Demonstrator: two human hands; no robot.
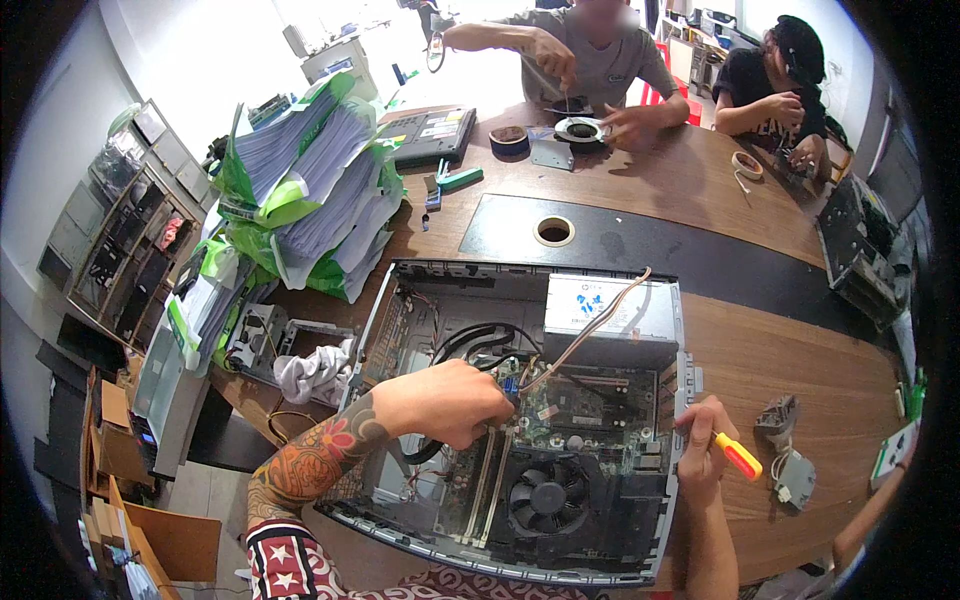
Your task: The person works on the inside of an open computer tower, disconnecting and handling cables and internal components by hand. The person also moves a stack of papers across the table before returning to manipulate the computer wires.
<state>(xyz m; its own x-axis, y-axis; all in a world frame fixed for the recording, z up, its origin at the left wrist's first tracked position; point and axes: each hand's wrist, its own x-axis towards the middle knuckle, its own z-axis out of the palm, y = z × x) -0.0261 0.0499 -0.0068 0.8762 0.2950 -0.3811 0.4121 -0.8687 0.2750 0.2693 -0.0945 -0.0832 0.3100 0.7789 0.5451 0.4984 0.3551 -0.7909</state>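
Note:
An open desktop computer case lies on the table in front of me, its motherboard exposed. My left hand reaches in over the board, its fingers closed beside a blue connector; what the fingertips grip is hidden. A pale cable runs from there up across the silver power supply. Below sits the black cooling fan. At the case's right edge, my right hand is closed around a screwdriver with a yellow and orange handle.
Tall paper stacks in green wrappers stand at the left. Beyond the case are a black laptop and tape roll. Two people work across the table, one at a round part. Loose parts lie at right.

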